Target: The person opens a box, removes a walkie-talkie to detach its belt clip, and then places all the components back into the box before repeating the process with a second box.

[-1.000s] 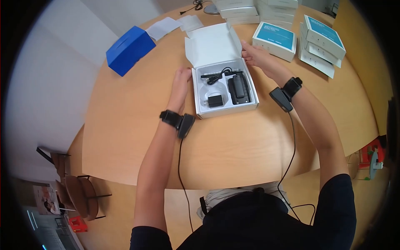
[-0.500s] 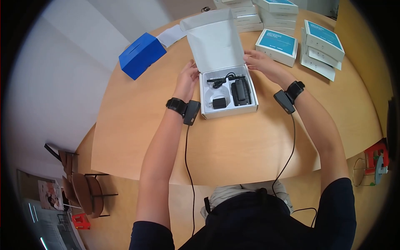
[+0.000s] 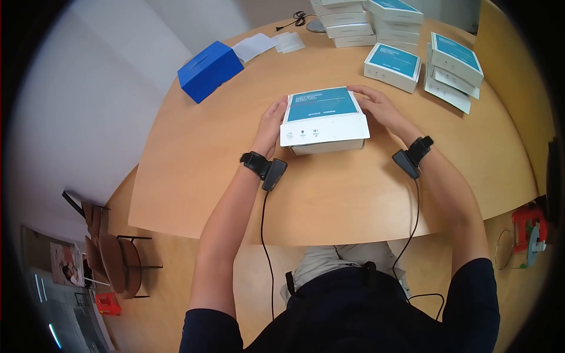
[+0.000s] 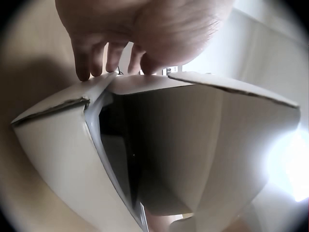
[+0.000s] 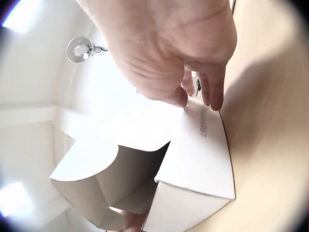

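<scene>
A white cardboard box with a teal printed lid [image 3: 323,106] sits on the table in front of me. Its lid is folded over, with the front flap [image 3: 323,130] sticking out toward me. Both wrist views show a dark gap between lid and box wall [image 5: 198,150]; the charger and black device inside are mostly hidden. My left hand [image 3: 271,126] lies along the box's left side, straight fingers [image 4: 83,63] touching the edge there. On the opposite side, my right hand [image 3: 379,112] rests its extended fingertips [image 5: 217,99] against the side wall.
A blue box [image 3: 210,70] stands at the back left beside white papers [image 3: 256,46]. One closed box of the same kind [image 3: 393,67] lies behind my right hand. Stacks of such boxes stand at the back [image 3: 350,26] and far right [image 3: 456,59]. Cables hang from both wrist cameras.
The lid stood raised, showing the charger, cable and device; it has swung down toward me over the box. Both hands have stayed at the box's sides.
</scene>
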Available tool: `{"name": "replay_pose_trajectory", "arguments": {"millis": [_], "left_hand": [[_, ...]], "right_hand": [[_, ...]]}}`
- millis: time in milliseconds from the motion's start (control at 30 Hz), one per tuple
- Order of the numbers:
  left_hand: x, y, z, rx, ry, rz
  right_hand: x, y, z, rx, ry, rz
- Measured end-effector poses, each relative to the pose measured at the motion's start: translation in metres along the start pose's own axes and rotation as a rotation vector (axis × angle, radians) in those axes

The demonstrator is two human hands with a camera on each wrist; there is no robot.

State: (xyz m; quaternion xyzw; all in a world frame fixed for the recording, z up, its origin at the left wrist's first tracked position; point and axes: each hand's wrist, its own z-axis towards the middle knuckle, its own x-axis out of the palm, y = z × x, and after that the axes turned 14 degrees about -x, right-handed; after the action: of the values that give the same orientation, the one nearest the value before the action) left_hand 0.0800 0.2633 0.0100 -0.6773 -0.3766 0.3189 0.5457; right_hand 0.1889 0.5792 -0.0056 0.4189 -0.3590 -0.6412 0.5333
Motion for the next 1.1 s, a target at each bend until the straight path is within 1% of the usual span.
{"name": "replay_pose_trajectory", "arguments": {"millis": [33,133,233,267,367,433,533,633,733,833,900,933,967,1033,1067,1100], "left_hand": [[0.001,-0.003,-0.007,-0.011,0.005,0.009],[0.007,-0.014,-0.03,-0.079,0.002,0.093],[0.006,-0.015,-0.038,-0.151,0.026,0.194],[0.006,-0.013,-0.038,-0.17,0.039,0.227],[0.006,0.0,-0.034,-0.159,0.021,0.278],[0.007,0.007,-0.035,-0.131,0.006,0.232],[0.013,0.014,-0.037,-0.094,-0.014,0.17],[0.014,0.018,-0.037,-0.067,-0.009,0.121],[0.014,0.021,-0.037,-0.054,0.003,0.09],[0.016,0.022,-0.037,-0.062,0.002,0.017],[0.016,0.019,-0.038,-0.093,0.013,-0.032],[0.017,0.008,-0.044,-0.118,0.027,-0.05],[0.019,0.001,-0.046,-0.143,0.042,-0.068],[0.022,0.003,-0.044,0.021,0.034,-0.026],[0.023,0.006,-0.043,0.101,0.031,-0.006],[0.023,0.009,-0.041,0.215,0.036,0.126]], "right_hand": [[0.001,-0.002,-0.003,-0.01,-0.014,-0.004],[0.023,0.051,-0.022,0.244,-0.081,-0.043],[0.025,0.05,-0.036,0.312,-0.022,0.032],[0.027,0.048,-0.039,0.269,-0.025,0.031],[0.031,0.031,-0.046,0.152,-0.032,0.043],[0.033,0.024,-0.046,0.102,-0.041,0.068],[0.034,0.019,-0.049,0.115,-0.062,0.106],[0.032,0.011,-0.05,0.183,-0.008,0.155],[0.045,0.017,-0.054,0.212,-0.089,0.028],[0.06,0.038,-0.055,0.085,-0.179,0.029],[0.064,0.042,-0.049,0.155,-0.272,0.051],[0.062,0.044,-0.046,0.189,-0.32,0.061],[0.053,0.048,-0.043,0.269,-0.289,0.091],[0.031,0.057,-0.034,0.428,-0.223,0.151],[0.027,0.054,-0.029,0.451,-0.216,0.175],[0.022,0.051,-0.026,0.472,-0.213,0.194]]}}
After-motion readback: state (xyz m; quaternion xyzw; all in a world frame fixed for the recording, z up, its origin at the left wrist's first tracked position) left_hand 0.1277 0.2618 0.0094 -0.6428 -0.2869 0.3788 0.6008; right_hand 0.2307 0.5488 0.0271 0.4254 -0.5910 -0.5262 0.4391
